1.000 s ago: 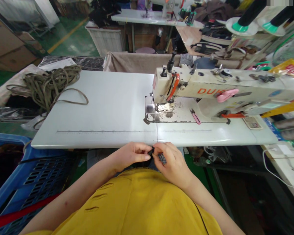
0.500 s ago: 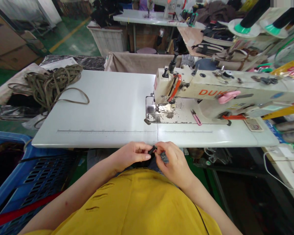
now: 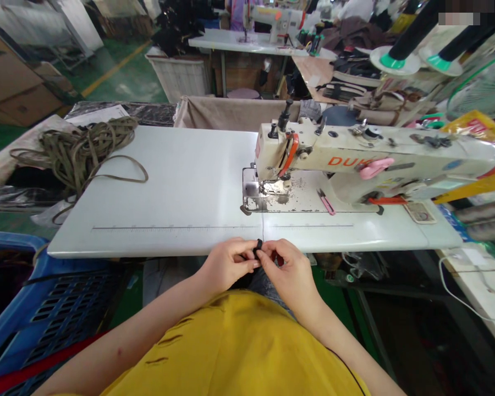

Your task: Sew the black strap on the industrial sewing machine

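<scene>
At the table's front edge my left hand (image 3: 230, 263) pinches a small black strip (image 3: 258, 245) between thumb and fingers. Its exact kind is too small to tell; it looks folded or looped. My right hand (image 3: 286, 267) meets it from the right, thumb and forefinger closed at the strip's edge. A dark thread (image 3: 263, 223) runs from the needle area of the sewing machine (image 3: 305, 154) down toward my fingers. Pink-handled thread snips (image 3: 325, 202) lie on the machine bed, right of the needle.
A heap of olive-brown strap (image 3: 86, 143) lies at the white table's (image 3: 181, 181) left end, one loop on the tabletop. A blue plastic basket (image 3: 66, 286) stands at lower left. Thread cones (image 3: 408, 44) rise at upper right. Behind the table hangs a beige cloth bin (image 3: 231, 113).
The black strip has turned from slanting to more upright between my fingers. My right fingertips have closed in against it. The whole view has shifted slightly.
</scene>
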The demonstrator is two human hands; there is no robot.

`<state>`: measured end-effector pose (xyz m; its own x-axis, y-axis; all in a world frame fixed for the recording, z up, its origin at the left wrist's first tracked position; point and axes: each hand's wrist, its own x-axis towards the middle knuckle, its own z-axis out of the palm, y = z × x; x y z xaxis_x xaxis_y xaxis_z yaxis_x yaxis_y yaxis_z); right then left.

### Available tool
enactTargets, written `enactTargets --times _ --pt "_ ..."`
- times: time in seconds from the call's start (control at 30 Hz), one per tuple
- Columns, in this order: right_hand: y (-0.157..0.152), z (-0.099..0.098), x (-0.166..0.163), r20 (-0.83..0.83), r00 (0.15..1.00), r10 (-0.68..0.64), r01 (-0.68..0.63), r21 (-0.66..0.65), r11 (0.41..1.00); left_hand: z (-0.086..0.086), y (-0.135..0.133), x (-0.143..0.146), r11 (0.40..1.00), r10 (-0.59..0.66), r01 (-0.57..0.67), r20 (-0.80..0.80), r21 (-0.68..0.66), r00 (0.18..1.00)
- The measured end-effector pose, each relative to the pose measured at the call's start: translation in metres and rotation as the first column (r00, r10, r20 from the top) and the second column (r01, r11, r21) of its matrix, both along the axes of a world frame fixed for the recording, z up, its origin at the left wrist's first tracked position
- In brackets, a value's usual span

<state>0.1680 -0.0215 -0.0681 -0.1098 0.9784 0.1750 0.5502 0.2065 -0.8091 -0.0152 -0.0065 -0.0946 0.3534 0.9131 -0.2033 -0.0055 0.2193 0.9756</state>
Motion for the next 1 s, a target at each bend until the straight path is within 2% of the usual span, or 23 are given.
enactTargets --times 0.1,0.23,0.37,0.43,0.53,0.67,0.77,0.83,0.9,1.0 --pt "0.003 0.000 -0.001 0.011 0.999 -0.033 0.032 0.022 0.999 0.000 0.000 0.005 0.999 0.002 -0.002 -0.014 0.046 1.000" --pt "0.003 -0.002 0.001 0.028 0.997 -0.065 0.064 0.054 0.996 0.002 0.001 0.006 0.999 0.016 -0.015 -0.034 0.037 0.999" --pt "0.001 -0.002 0.001 0.097 0.991 -0.089 0.077 0.118 0.990 0.000 0.003 0.010 0.998 0.053 -0.053 -0.010 0.032 0.999" --pt "0.001 0.000 0.002 0.138 0.987 -0.085 0.063 0.160 0.985 -0.001 0.003 0.014 0.994 0.081 -0.080 -0.003 0.070 0.997" --pt "0.002 0.002 0.003 0.198 0.976 -0.092 0.046 0.225 0.973 -0.001 0.004 0.021 0.963 0.137 -0.117 -0.069 0.244 0.988" --pt "0.003 0.004 0.004 0.276 0.953 -0.128 0.051 0.269 0.962 -0.004 0.004 0.029 0.839 0.236 -0.120 -0.155 0.530 0.959" --pt "0.003 0.005 0.004 0.307 0.940 -0.148 0.065 0.265 0.962 -0.008 0.004 0.033 0.779 0.264 -0.085 -0.202 0.621 0.943" --pt "0.005 0.006 0.006 0.295 0.943 -0.153 0.079 0.246 0.966 -0.010 0.005 0.034 0.786 0.263 -0.082 -0.211 0.613 0.941" --pt "0.007 0.007 0.010 0.221 0.961 -0.166 0.118 0.213 0.970 -0.010 0.008 0.033 0.827 0.253 -0.107 -0.195 0.552 0.947" --pt "0.014 0.008 0.021 -0.038 0.979 -0.202 0.204 0.057 0.977 -0.006 0.012 0.026 0.913 0.231 -0.136 -0.212 0.384 0.950"
